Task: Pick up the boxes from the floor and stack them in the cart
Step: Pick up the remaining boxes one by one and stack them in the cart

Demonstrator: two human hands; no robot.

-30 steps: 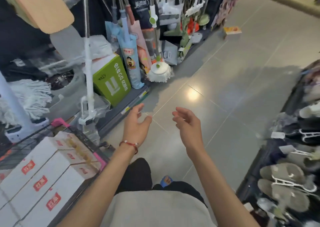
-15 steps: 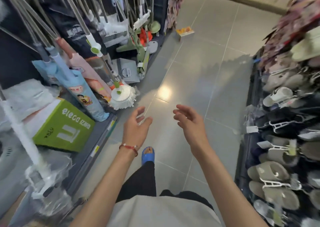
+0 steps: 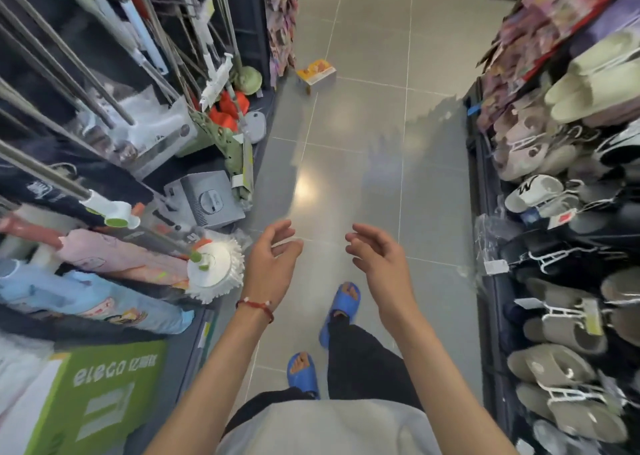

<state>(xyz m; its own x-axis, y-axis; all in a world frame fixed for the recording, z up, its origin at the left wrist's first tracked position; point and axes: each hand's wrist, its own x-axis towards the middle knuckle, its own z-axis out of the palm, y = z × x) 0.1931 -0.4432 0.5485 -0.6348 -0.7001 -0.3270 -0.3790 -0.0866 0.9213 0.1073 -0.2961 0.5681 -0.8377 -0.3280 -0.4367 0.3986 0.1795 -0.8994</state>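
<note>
**Both grips empty, one box lying up the aisle**

Head view: a person stands in a narrow shop aisle on a grey tiled floor (image 3: 363, 115), arms stretched forward. The left grip (image 3: 273, 264), a bare hand with a red bracelet (image 3: 256, 307) at the wrist, is held out with fingers loosely curved and thumb apart, and holds nothing. The right grip (image 3: 379, 260) faces it palm to palm, fingers also loosely curved, and is empty too. The two are near each other but not touching.

A small orange and white box (image 3: 317, 73) lies on the floor well ahead of both grips, just beside the end of the left-hand shelving. Below the arms are two feet in blue slippers (image 3: 341, 305).

To the left stand mop handles, a round white mop head (image 3: 213, 269) and a green carton (image 3: 93, 395). To the right is a rack of slippers (image 3: 554, 368).
</note>
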